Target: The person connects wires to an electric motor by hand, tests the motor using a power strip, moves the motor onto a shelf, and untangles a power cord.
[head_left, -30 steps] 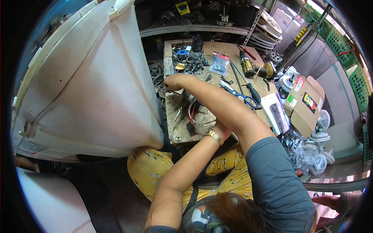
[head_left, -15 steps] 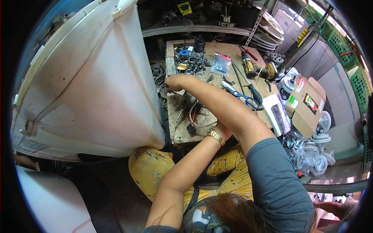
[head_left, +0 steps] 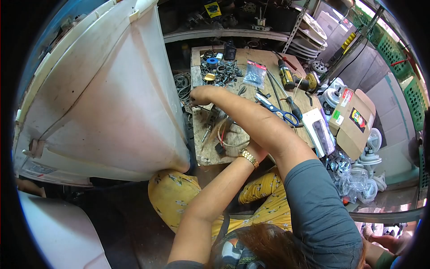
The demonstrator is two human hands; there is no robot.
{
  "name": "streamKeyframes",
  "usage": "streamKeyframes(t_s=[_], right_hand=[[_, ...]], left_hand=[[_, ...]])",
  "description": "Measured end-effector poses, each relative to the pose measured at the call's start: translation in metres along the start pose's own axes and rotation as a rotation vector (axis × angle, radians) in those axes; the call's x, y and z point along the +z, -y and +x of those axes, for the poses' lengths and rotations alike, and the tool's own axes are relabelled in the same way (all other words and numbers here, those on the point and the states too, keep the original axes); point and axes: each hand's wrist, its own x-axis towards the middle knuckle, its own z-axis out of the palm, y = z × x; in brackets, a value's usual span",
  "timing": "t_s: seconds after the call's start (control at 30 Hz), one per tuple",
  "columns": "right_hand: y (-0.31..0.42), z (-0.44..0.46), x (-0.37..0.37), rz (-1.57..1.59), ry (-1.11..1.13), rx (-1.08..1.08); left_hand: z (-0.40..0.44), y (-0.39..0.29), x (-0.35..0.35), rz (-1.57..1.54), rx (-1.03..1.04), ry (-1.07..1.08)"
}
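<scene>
- Grey metal assembly (head_left: 210,117), partly hidden by the right forearm (head_left: 255,116), on the left near part of a worn wooden worktop (head_left: 204,155).
- Right hand (head_left: 201,95): curled, fingers drawn in, by the worktop's left edge. A thin dark bar (head_left: 204,107) shows just below it; I cannot tell whether the fingers grip it.
- Left hand (head_left: 259,150): just past a gold watch (head_left: 249,158), near the front edge, mostly behind the right forearm. Whether it is spread or holding something cannot be told.
- Weight and feel, as a judgement: the assembly looks rigid and fairly heavy for its bulk, perhaps slick if greasy.
- Best hold, probably: around the solid body. The bright shaft (head_left: 206,134) looks hard but narrow and smooth.
- Weak spots: the pale cable (head_left: 236,145), red wire (head_left: 223,136) and black connector (head_left: 220,149) look light; the cable and wire seem bendable, poor for lifting.
</scene>
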Motion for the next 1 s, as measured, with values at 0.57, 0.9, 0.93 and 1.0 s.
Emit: streamKeyframes(t_s=[0.57, 0.9, 0.93, 1.0], right_hand=[[0.001, -0.008, -0.009, -0.050, 0.018, -0.004], [0.004, -0.002, -0.003, -0.031, 0.020, 0.013], [0.004, -0.002, -0.003, -0.032, 0.023, 0.009], [0.003, -0.001, -0.002, -0.034, 0.028, 0.003]], left_hand=[[0.004, 0.000, -0.003, 0.768, 0.121, -0.048], [-0.001, 0.000, -0.011, 0.289, 0.025, 0.027], [0.000, 0.000, -0.011, 0.262, 0.010, 0.021], [-0.001, -0.001, -0.009, 0.310, 0.020, 0.003]])
